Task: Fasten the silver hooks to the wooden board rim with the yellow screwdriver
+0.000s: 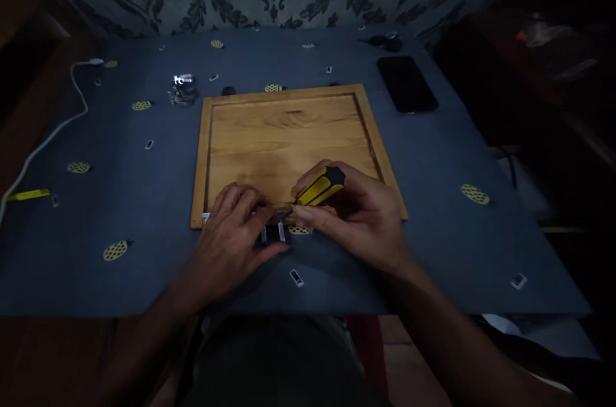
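Note:
A framed wooden panel [279, 144], perhaps a small cabinet door, lies flat on the table. At its front edge sits a small silver metal fitting [282, 230] with two strips sticking out toward me; its exact kind is hard to see in the dim light. My left hand [231, 233] rests over the front edge, fingers curled on the panel and thumb beside the fitting, steadying it. A screwdriver [320, 186] with a yellow and black handle is in my right hand [366, 217]. It is held tilted, the shaft pointing down-left at the fitting; the tip is partly hidden.
A dark phone [407, 84] lies at the back right, with a black object [385, 41] behind it. Shiny metal pieces [183, 90] stand at the back left. A white cable [72, 113] and a yellow stick-shaped thing [29, 194] lie along the left side of the blue tablecloth [447, 246].

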The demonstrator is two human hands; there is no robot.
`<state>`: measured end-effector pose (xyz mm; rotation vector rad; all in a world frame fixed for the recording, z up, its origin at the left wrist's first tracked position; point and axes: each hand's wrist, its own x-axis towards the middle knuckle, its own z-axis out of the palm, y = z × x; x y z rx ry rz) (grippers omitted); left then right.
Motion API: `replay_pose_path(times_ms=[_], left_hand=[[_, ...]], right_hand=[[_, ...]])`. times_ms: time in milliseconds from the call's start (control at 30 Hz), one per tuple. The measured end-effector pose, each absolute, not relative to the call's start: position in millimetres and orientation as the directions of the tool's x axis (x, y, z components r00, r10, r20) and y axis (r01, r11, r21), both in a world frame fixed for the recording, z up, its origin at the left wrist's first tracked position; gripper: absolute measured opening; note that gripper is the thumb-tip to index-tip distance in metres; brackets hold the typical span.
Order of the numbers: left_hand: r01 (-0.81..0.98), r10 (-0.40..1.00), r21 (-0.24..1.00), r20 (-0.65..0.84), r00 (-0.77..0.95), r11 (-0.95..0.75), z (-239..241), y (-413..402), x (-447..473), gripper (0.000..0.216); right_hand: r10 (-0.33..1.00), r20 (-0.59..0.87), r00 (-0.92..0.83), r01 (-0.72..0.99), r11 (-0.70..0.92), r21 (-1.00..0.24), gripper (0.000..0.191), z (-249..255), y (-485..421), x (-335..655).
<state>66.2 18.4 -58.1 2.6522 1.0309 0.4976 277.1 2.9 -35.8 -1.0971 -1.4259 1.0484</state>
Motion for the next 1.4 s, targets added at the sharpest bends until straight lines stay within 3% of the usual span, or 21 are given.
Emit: replay_pose_path(times_ms=[267, 533, 867, 1100, 1400], left_hand=[[0.603, 0.674, 0.305, 0.259, 0.692, -0.737, -60.5, 19.1, 64.3, 0.037], [0.601, 0.668, 0.299, 0.248, 0.701, -0.741, -56.8, 20.0, 65.0, 0.036], [0.583, 0.632, 0.244, 0.314, 0.708, -0.775, -62.7, 22.3, 62.8, 0.040], [0.586, 0.620, 0.212, 0.351, 0.701, -0.782, -66.7, 24.8, 61.6, 0.036], [0.588, 0.637, 0.247, 0.322, 0.700, -0.770, -63.5, 25.6, 62.1, 0.039]], right_hand=[[0.966, 0.218, -0.138, -0.035, 0.215, -0.976, 0.031, -40.0, 7.3, 271.2], [0.931, 0.232, -0.282, -0.100, 0.212, -0.972, 0.022, -34.8, 17.4, 274.4], [0.915, 0.210, -0.343, -0.149, 0.168, -0.975, 0.037, -33.7, 29.2, 267.9], [0.856, 0.240, -0.458, -0.200, 0.164, -0.966, 0.027, -32.4, 32.6, 267.2], [0.893, 0.257, -0.369, -0.229, 0.180, -0.957, 0.031, -43.1, 31.8, 265.2]])
